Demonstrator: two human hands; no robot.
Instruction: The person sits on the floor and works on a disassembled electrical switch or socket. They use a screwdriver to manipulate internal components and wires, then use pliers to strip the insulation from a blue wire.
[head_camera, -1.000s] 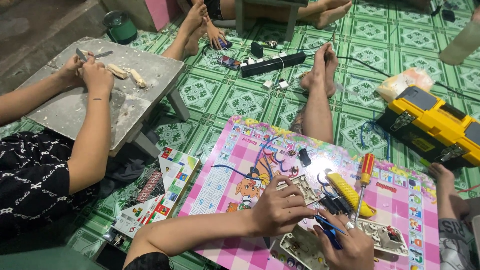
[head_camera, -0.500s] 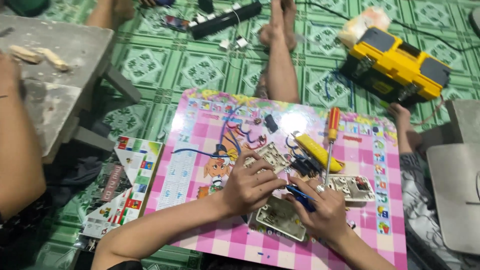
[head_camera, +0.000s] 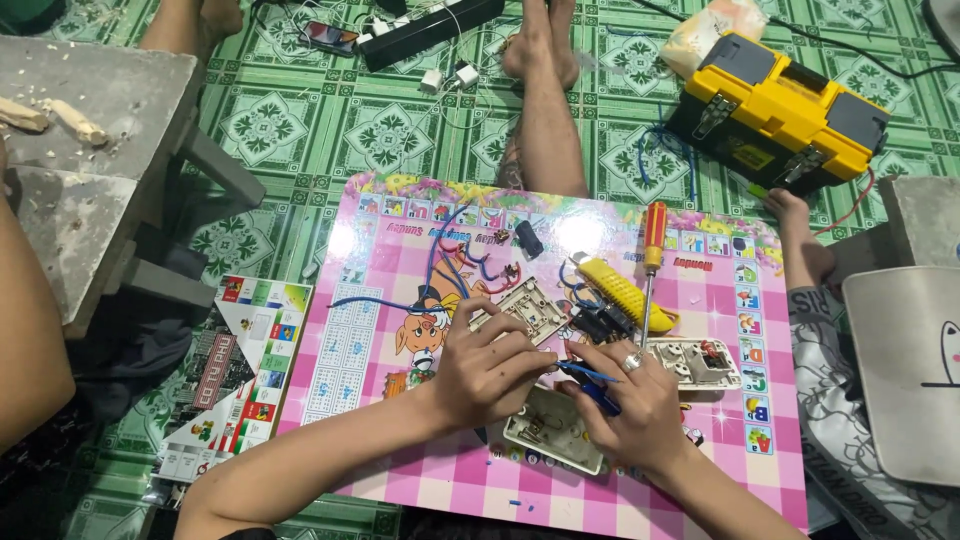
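Note:
My left hand (head_camera: 490, 368) and my right hand (head_camera: 632, 408) meet over a pink checked board (head_camera: 400, 330) on the floor. The right hand grips blue-handled pliers (head_camera: 592, 380), whose tip points toward the left fingers. The left fingers pinch something small at that tip; it is hidden. Under both hands lies an open beige socket housing (head_camera: 555, 432). A second beige plate (head_camera: 530, 305) lies just above the left hand, and a white socket part (head_camera: 700, 362) sits to the right.
A red-and-yellow screwdriver (head_camera: 651, 250), a yellow utility knife (head_camera: 622, 295) and loose blue and red wires (head_camera: 450, 250) lie on the board. A yellow toolbox (head_camera: 775, 110) stands upper right. Another person's legs (head_camera: 545, 120) reach the board's far edge. A grey stool (head_camera: 90, 170) stands left.
The view has tilted down and closer over the board. My hands stay together over the socket housing, with the pliers still held in the right one.

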